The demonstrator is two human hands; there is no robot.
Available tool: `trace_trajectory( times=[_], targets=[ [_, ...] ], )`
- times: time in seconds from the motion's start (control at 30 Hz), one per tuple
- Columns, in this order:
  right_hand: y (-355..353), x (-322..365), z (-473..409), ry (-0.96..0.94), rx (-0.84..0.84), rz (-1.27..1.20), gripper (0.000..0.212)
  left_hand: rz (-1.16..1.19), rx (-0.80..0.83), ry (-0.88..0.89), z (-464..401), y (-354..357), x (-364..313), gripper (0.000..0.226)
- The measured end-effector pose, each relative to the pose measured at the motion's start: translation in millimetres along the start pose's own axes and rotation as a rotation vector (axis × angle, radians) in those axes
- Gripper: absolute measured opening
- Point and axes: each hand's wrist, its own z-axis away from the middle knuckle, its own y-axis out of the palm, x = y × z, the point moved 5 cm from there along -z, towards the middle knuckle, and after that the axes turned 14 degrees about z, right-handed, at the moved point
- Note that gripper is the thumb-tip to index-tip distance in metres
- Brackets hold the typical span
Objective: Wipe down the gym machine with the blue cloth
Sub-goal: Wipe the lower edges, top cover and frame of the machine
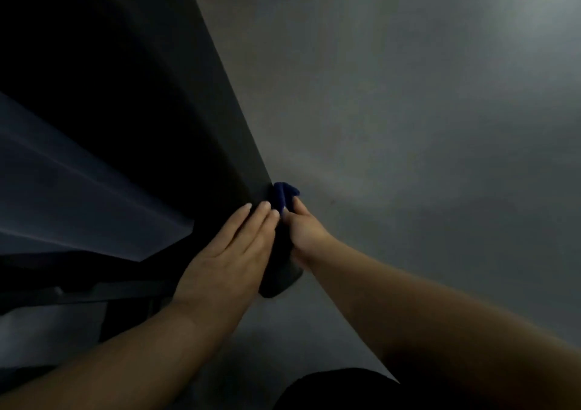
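The view is dim and soft; a long dark panel of the gym machine point(201, 120) runs from twelve o'clock down to the middle of the picture, its right edge slanting toward five o'clock and ending in a rounded dark foot near the hands; the grey floor point(408, 111) fills the whole side from one to four o'clock.

The left hand point(231, 252) comes in from seven o'clock and lies flat on the machine's edge, fingers straight and close together, grasping nothing; its fingertips reach just beside the cloth.

The right hand point(303, 230) comes in from four o'clock, its fingers curled round the blue cloth point(283, 194) and its thumb lying along it; the cloth is bunched, pressed against the right edge of the dark panel just below the picture's centre, a fold of it sticking out past the thumb toward twelve o'clock; the two hands nearly touch, with the cloth between them.

At nine o'clock a paler, bluish slanted surface point(78, 189) of the machine shows, too blurred to tell more.
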Motion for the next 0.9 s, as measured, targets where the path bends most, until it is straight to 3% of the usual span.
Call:
trace_trajectory(
  times=[0.07, 0.2, 0.37, 0.53, 0.6, 0.7, 0.9],
  targets=[
    [-5, -4, -4, 0.028, 0.012, -0.011, 0.052, 0.057, -0.046, -0.099, -2, 4, 4, 0.059],
    [-1, 9, 6, -0.134, 0.126, -0.036, 0.048, 0.044, -0.088, -0.118, -9, 12, -1, 0.055],
    [-8, -10, -9, -0.122, 0.004, -0.010, 0.054, 0.013, -0.082, -0.178, -12, 11, -5, 0.056],
    [-2, 21, -15, -0.408, -0.045, 0.133, 0.042, -0.015, -0.033, -0.213, -12, 15, -2, 0.054],
    [-6, 13, -30, -0.333, -0.048, 0.139, 0.037, -0.026, -0.026, -0.220, -14, 15, -3, 0.054],
    [-14, 1, -46, -0.128, -0.018, 0.167, 0.049, -0.026, -0.021, -0.228, -18, 18, -5, 0.053],
    [-15, 3, -44, -0.204, 0.065, 0.099, 0.044, 0.003, -0.018, -0.227, -22, 19, -5, 0.052]
  ],
)
